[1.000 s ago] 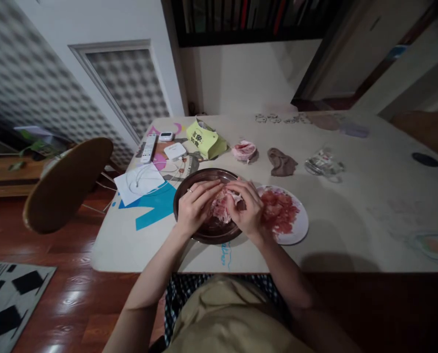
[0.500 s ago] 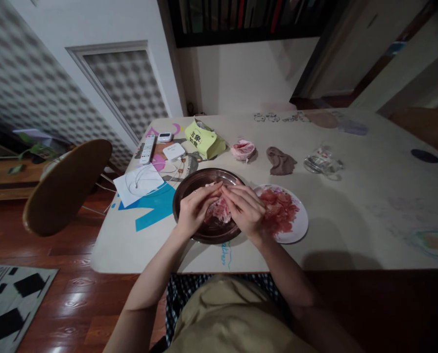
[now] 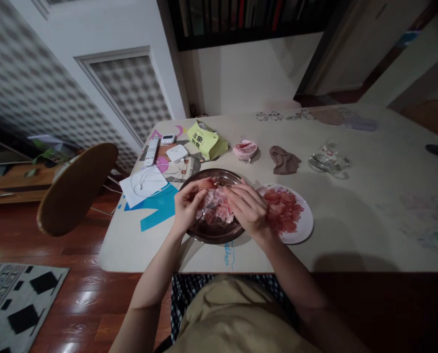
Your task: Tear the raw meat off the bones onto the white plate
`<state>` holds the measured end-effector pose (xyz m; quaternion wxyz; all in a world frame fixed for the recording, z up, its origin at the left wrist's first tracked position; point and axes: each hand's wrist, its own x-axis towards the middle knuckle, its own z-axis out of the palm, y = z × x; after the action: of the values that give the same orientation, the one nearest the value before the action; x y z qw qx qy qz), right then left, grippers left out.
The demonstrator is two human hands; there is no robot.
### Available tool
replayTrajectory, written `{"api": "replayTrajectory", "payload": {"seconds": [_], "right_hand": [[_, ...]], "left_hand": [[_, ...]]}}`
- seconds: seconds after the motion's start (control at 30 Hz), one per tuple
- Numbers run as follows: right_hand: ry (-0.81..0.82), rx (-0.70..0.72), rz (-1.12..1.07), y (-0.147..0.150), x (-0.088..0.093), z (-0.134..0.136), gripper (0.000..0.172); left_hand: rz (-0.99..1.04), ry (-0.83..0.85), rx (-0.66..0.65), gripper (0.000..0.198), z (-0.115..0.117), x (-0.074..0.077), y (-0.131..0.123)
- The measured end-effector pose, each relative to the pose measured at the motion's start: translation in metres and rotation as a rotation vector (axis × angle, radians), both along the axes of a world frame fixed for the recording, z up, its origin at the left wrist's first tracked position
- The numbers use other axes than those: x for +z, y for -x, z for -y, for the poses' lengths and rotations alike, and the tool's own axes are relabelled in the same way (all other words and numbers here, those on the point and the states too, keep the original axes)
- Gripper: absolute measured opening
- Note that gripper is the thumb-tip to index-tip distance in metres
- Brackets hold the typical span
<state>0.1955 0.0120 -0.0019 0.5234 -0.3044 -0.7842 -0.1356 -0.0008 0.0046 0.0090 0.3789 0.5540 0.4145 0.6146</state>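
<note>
Over the bowl (image 3: 219, 238), a reddish piece (image 3: 207, 184) is clamped in my left hand (image 3: 188, 202), thumb against fingers; the fingertips of my right hand (image 3: 250, 211) bunch together, their hold unclear. The hands no longer meet, apparently baring it. Alongside, the plate (image 3: 307, 226) bears red pulp (image 3: 287, 211).

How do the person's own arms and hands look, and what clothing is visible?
The left hand and right hand wear no gloves; the visible forearms have no sleeves. The person wears a khaki top and a dark-and-white checked garment.
</note>
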Motion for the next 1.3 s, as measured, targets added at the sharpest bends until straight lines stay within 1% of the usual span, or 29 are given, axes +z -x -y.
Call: {"api": "replayTrajectory", "payload": {"seconds": [0.07,0.17,0.23,0.33,0.43,0.5,0.57,0.67,0.77,0.87,0.93,1.03,1.13,1.2,1.3], "right_hand": [[0.023,0.019,0.0,0.001,-0.001,0.001,0.037],[0.058,0.023,-0.036,0.003,-0.002,0.003,0.038],[0.077,0.014,-0.065,0.004,-0.002,0.003,0.038],[0.11,0.014,-0.096,0.005,-0.002,0.001,0.039],[0.143,0.042,-0.144,0.006,0.0,0.001,0.033],[0.148,0.05,-0.169,0.006,0.002,0.001,0.028],[0.145,0.058,-0.176,0.007,0.003,0.001,0.026],[0.164,0.088,-0.157,0.01,0.005,0.003,0.029],[0.195,0.1,-0.132,0.011,0.005,0.004,0.035],[0.215,0.099,-0.116,0.012,0.004,0.004,0.041],[0.226,0.103,-0.091,0.011,0.003,0.003,0.043],[0.239,0.107,-0.072,0.012,0.002,0.003,0.039],[0.232,0.107,-0.088,0.012,0.001,0.003,0.033],[0.231,0.116,-0.089,0.012,0.0,0.003,0.032],[0.254,0.143,-0.085,0.011,-0.001,0.003,0.033]], "left_hand": [[0.025,0.019,-0.01,0.038,-0.001,-0.002,0.001],[0.02,0.011,-0.042,0.037,-0.001,-0.004,0.001],[-0.035,-0.017,-0.043,0.034,-0.001,-0.005,0.0],[-0.154,-0.066,-0.007,0.032,0.002,-0.005,-0.002],[-0.237,-0.078,0.015,0.037,0.004,-0.004,-0.004],[-0.257,-0.069,0.015,0.04,0.004,-0.004,-0.005],[-0.261,-0.058,0.02,0.039,0.004,-0.004,-0.006],[-0.262,-0.051,0.046,0.036,0.003,-0.004,-0.006],[-0.294,-0.066,0.038,0.036,0.003,-0.005,-0.006],[-0.364,-0.116,0.013,0.048,0.005,-0.008,-0.005],[-0.394,-0.139,0.011,0.054,0.006,-0.012,-0.005],[-0.423,-0.151,0.026,0.049,0.007,-0.016,-0.004],[-0.45,-0.183,0.051,0.048,0.007,-0.017,-0.004],[-0.451,-0.212,0.057,0.044,0.006,-0.014,-0.004],[-0.465,-0.205,0.01,0.035,0.006,-0.007,-0.005]]}}
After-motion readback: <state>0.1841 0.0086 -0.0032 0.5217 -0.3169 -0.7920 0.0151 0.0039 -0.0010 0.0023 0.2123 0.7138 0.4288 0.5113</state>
